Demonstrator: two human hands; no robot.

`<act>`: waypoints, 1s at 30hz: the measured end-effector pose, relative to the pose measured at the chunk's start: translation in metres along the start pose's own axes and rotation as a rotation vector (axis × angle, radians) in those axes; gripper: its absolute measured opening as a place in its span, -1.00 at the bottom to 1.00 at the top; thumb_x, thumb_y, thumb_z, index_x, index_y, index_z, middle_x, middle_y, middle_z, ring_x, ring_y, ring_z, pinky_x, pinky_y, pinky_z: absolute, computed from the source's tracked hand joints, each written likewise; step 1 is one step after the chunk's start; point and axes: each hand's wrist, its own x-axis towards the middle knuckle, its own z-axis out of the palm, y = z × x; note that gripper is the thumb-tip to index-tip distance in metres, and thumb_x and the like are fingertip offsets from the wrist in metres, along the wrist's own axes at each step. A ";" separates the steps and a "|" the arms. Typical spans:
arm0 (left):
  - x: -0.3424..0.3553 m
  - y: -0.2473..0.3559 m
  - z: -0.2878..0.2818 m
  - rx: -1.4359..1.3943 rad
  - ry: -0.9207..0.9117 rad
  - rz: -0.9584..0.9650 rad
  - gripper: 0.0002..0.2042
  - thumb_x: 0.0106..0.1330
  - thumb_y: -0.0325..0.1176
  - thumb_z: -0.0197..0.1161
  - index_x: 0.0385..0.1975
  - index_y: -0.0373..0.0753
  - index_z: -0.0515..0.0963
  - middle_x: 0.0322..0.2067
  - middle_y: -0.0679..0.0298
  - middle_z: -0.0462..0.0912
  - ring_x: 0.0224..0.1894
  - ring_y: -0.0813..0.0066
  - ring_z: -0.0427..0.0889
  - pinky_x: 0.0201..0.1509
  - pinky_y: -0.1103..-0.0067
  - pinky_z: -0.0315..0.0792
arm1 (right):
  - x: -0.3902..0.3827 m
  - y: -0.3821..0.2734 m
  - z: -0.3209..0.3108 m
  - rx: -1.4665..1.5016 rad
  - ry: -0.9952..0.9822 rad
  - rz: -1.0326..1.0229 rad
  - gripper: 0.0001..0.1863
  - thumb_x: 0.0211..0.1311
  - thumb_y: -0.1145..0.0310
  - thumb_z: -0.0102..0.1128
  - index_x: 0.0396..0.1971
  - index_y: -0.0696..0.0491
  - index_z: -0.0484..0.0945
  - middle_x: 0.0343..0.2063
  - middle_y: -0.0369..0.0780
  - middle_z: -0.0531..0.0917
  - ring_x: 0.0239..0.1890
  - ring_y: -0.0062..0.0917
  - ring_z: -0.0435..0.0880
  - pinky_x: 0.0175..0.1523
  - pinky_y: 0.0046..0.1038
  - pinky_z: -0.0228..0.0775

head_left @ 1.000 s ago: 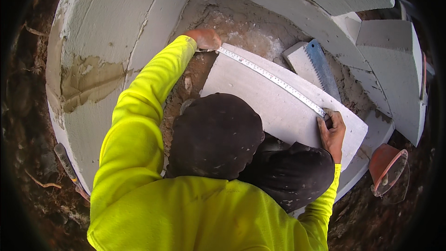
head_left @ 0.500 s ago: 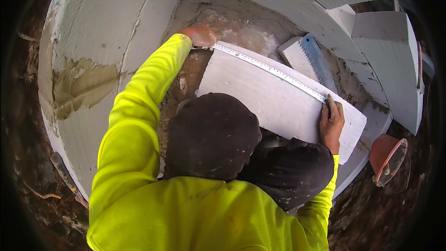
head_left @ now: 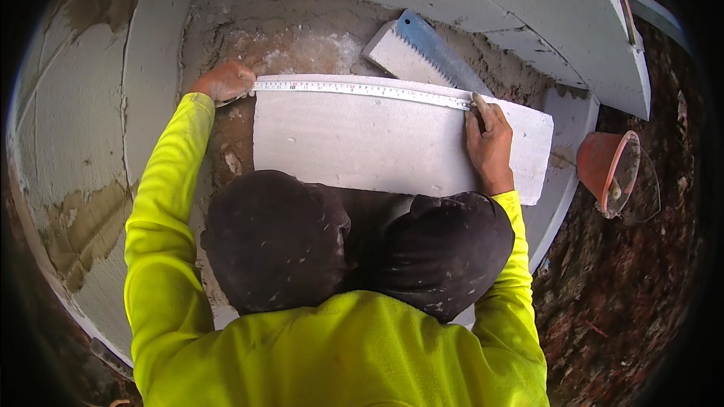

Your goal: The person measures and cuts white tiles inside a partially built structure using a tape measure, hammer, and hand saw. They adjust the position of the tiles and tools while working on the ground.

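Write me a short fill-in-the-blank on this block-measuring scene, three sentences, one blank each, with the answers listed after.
1. A tape measure is stretched along the far edge of the white ____.
2. The left hand holds one end of the tape, and the right hand rests on the block at the other ____.
3. Beyond the block lies a hand saw with a ____ blade.

Missing words: block; end; blue

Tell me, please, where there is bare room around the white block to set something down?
Bare mortar bed lies between block and saw. The block's face below the tape is also free. Its top edge is crowded: left hand, tape, right hand.
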 end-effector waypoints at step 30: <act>-0.003 0.013 -0.005 0.039 -0.050 -0.055 -0.80 0.27 -0.32 0.08 -0.33 -0.15 0.68 -0.37 0.26 0.69 -0.30 0.37 0.59 -0.13 0.41 0.44 | 0.022 -0.007 -0.007 -0.205 -0.092 -0.145 -0.68 0.20 0.53 0.20 -0.01 0.15 0.55 -0.26 -0.01 0.59 -0.22 -0.09 0.62 -0.10 -0.21 0.48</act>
